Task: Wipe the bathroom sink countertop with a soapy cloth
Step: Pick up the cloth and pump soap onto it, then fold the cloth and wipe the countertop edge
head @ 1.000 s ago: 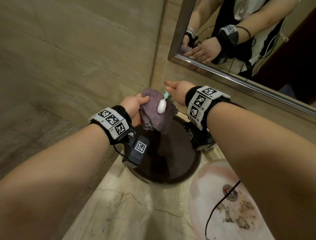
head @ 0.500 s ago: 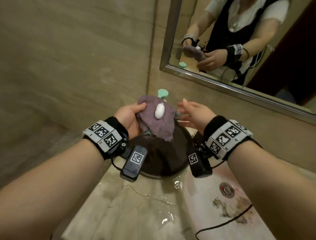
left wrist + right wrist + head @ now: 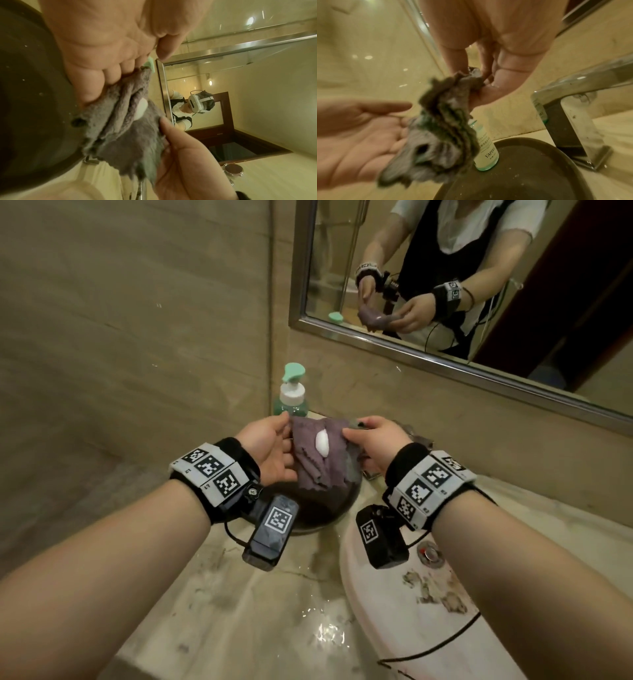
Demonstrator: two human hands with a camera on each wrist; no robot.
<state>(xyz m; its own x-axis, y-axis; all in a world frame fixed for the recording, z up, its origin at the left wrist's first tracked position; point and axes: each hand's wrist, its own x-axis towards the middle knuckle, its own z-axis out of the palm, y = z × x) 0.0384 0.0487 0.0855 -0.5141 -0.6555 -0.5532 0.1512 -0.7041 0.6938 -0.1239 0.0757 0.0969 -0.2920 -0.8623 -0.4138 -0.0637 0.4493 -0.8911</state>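
Note:
A purple cloth (image 3: 317,463) with a white blob of foam (image 3: 322,442) hangs over a dark round basin (image 3: 318,513). It lies across the fingers of my left hand (image 3: 274,446), palm up, thumb straight and off the fabric. My right hand (image 3: 352,436) pinches its right edge between thumb and fingers. The right wrist view shows that pinch on the cloth (image 3: 443,121) and the left palm (image 3: 359,128) flat beneath. In the left wrist view the foam (image 3: 141,108) sits on the cloth (image 3: 126,128). The marble countertop (image 3: 239,611) is wet and smeared.
A green soap pump bottle (image 3: 291,395) stands behind the cloth in the wall corner. A chrome faucet (image 3: 573,121) rises at the basin's right. A white sink bowl (image 3: 394,604) with dirt patches lies below my right wrist. A mirror (image 3: 445,285) hangs on the back wall.
My right hand left the soap pump, hovered open beside the cloth, and now pinches its right edge. The foam blob stays on the cloth. My left thumb has lifted off the fabric.

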